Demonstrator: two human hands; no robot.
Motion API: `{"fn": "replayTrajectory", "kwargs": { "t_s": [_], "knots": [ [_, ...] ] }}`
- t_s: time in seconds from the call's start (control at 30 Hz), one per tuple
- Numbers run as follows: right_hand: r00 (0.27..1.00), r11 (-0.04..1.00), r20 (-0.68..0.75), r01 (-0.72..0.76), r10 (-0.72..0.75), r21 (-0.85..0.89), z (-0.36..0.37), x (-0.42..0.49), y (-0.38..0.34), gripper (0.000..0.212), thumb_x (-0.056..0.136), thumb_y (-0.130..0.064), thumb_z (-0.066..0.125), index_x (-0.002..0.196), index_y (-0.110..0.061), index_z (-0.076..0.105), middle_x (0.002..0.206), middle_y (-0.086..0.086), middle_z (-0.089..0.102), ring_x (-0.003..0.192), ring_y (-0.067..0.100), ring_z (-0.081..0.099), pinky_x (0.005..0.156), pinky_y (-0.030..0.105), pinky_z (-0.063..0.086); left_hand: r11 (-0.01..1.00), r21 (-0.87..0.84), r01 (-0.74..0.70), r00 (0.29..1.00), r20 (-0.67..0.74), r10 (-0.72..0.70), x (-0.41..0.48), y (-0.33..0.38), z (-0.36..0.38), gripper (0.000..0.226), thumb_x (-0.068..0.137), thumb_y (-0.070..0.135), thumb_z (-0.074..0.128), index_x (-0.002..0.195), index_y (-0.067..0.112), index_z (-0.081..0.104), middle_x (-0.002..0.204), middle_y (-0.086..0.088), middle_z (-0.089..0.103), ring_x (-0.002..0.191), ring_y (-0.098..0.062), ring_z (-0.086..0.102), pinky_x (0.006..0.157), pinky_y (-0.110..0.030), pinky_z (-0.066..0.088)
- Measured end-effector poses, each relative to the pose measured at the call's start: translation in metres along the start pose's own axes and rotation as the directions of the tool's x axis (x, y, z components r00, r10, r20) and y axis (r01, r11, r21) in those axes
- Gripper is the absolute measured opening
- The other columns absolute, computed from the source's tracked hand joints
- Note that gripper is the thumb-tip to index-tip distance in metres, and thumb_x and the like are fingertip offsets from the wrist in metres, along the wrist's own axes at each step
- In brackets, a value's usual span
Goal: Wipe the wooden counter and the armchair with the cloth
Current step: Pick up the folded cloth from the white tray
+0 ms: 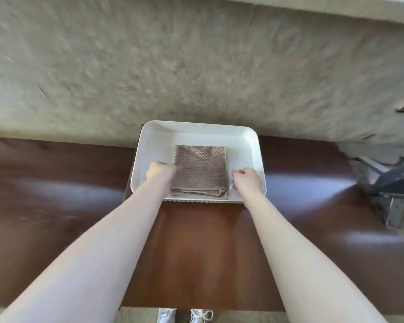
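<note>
The folded brown cloth [201, 170] lies inside the white tray [250, 145] on the wooden table [196, 252]. Left hand [160, 171] and right hand [246, 180] flank it, each grip curled at its edges, seemingly to lift it.

A glossy, dark-stained wooden counter [196, 252] was shown beneath a smooth white plastic tray [196, 134]. A dimpled, matt brown cloth [201, 169] and rough beige carpet [173, 66] were also recorded.
</note>
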State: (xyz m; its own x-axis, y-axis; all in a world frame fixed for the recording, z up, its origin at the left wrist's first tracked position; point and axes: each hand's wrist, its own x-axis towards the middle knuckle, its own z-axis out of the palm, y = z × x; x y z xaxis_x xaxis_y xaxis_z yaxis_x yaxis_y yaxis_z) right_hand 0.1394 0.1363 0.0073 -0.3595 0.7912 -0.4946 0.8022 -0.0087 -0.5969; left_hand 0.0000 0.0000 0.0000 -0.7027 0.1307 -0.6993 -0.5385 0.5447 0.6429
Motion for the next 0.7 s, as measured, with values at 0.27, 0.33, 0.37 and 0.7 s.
{"fn": "replayTrajectory", "kwargs": {
  "t_s": [0.27, 0.33, 0.37, 0.7],
  "knots": [
    [0.997, 0.980, 0.051, -0.074, 0.066, 0.183, 0.014, 0.009, -0.006, 0.020, 0.086, -0.030, 0.062, 0.081, -0.010, 0.060, 0.097, 0.014, 0.068, 0.092, 0.031, 0.064, 0.085, 0.037, 0.053, 0.998, -0.057, -0.036, 0.999, -0.021, 0.035, 0.008, 0.000, 0.008, 0.045, 0.074, 0.019, 0.076, 0.110, -0.001, 0.059, 0.113, -0.021, 0.065, 0.101, -0.034, 0.064, 0.091, -0.044, 0.053],
    [0.996, 0.979, 0.074, -0.065, 0.051, 0.192, 0.017, 0.011, -0.010, 0.024, 0.084, -0.033, 0.067, 0.084, -0.011, 0.058, 0.091, 0.008, 0.062, 0.087, 0.025, 0.058, 0.077, 0.028, 0.044, 0.998, -0.046, -0.049, 0.998, -0.045, 0.047, 0.010, 0.001, 0.011, 0.039, 0.075, 0.022, 0.075, 0.104, 0.000, 0.060, 0.110, -0.020, 0.066, 0.094, -0.032, 0.066, 0.085, -0.038, 0.055],
    [0.996, 0.981, 0.084, -0.049, 0.034, 0.189, 0.018, 0.011, -0.012, 0.024, 0.084, -0.033, 0.069, 0.083, -0.012, 0.057, 0.087, 0.006, 0.060, 0.084, 0.024, 0.057, 0.075, 0.027, 0.042, 0.998, -0.032, -0.058, 0.997, -0.045, 0.057, 0.010, 0.001, 0.013, 0.031, 0.076, 0.022, 0.074, 0.096, 0.002, 0.062, 0.109, -0.021, 0.066, 0.088, -0.030, 0.065, 0.079, -0.034, 0.054],
    [0.981, 0.770, 0.153, -0.009, -0.116, 0.638, 0.009, -0.012, -0.037, 0.008, 0.083, -0.012, 0.062, 0.079, -0.014, 0.055, 0.081, 0.007, 0.059, 0.080, 0.022, 0.054, 0.071, 0.032, 0.039, 0.968, -0.071, -0.240, 0.971, -0.031, 0.239, -0.018, 0.001, 0.010, 0.017, 0.085, 0.024, 0.056, 0.077, 0.009, 0.057, 0.072, -0.009, 0.053, 0.070, -0.026, 0.048, 0.062, -0.032, 0.036]
  ]
}}
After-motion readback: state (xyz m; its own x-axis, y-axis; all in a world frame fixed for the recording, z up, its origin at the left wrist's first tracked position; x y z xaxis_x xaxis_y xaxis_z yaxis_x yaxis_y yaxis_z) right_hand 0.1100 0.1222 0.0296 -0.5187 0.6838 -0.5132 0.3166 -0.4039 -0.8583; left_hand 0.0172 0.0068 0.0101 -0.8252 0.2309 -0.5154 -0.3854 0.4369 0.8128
